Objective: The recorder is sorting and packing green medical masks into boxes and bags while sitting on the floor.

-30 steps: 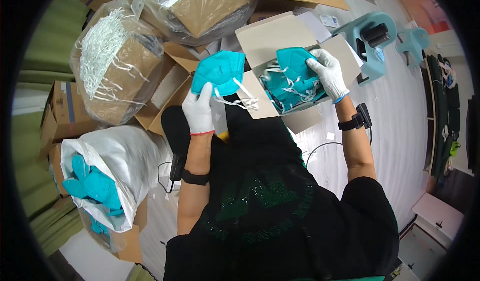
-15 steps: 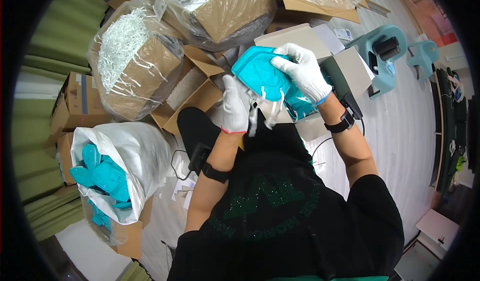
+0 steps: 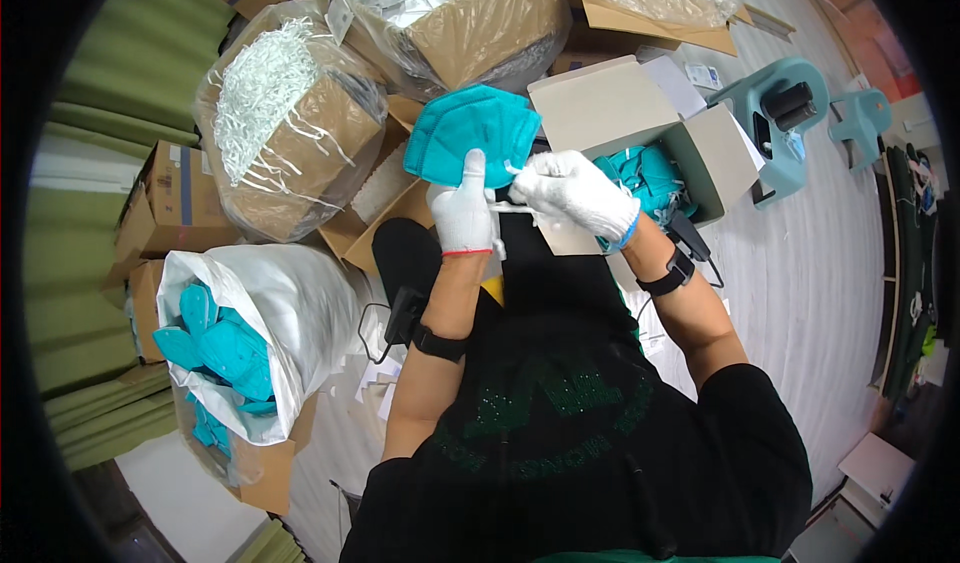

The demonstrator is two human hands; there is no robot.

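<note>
A teal face mask (image 3: 470, 133) is held up in front of me, its white straps hanging below. My left hand (image 3: 464, 203), in a white glove, grips the mask's lower edge with the thumb over its face. My right hand (image 3: 575, 195), gloved too, pinches a white strap (image 3: 515, 208) at the mask's lower right corner. Just beyond the right hand stands an open carton (image 3: 712, 153) with several teal masks (image 3: 645, 178) inside.
At left, a white sack (image 3: 300, 288) holds several teal masks. Behind it, a plastic-lined box (image 3: 310, 163) is heaped with white straps (image 3: 262, 88). Another lined box (image 3: 480, 38) holds small white packets. Light-blue plastic stools (image 3: 775, 168) stand at right, the nearer bearing dark objects.
The mask has moved left, from my right hand into my left, which now grips it. My right hand has come down to the strap.
</note>
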